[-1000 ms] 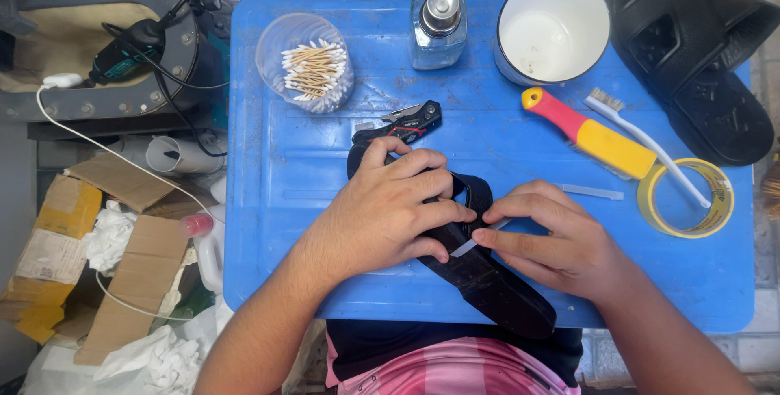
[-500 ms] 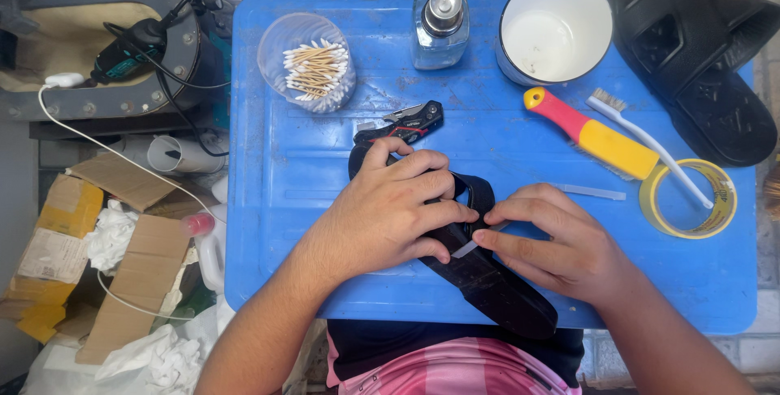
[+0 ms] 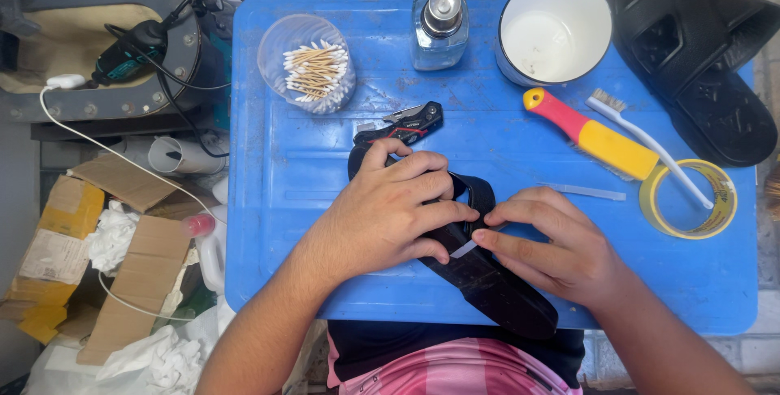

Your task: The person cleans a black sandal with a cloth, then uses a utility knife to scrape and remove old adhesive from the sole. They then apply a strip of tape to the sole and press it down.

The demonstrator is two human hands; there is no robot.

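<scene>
The left hand (image 3: 390, 216) lies palm down over a black sandal (image 3: 487, 281), its grip closed loosely on the strap and upper part, fingers curled across the top. The right hand (image 3: 552, 249) meets it from the other side, fingertips pinched on a small pale strip (image 3: 465, 249) at the strap's edge, so its grip is closed on the sandal too. The sandal lies slantwise near the front edge of the blue worktop (image 3: 276, 200), its heel end jutting towards the person's lap. Just beyond the left fingers rests a black and red folding knife (image 3: 402, 123). Further back stand a clear cup of cotton swabs (image 3: 313, 66), a small glass bottle (image 3: 439, 29) and a white enamel mug (image 3: 556, 29). To the right lie a red and yellow brush (image 3: 589, 131), a white toothbrush (image 3: 650, 147) resting over a roll of tape (image 3: 691, 200), and a second black sandal (image 3: 691, 54) at the far corner.
</scene>
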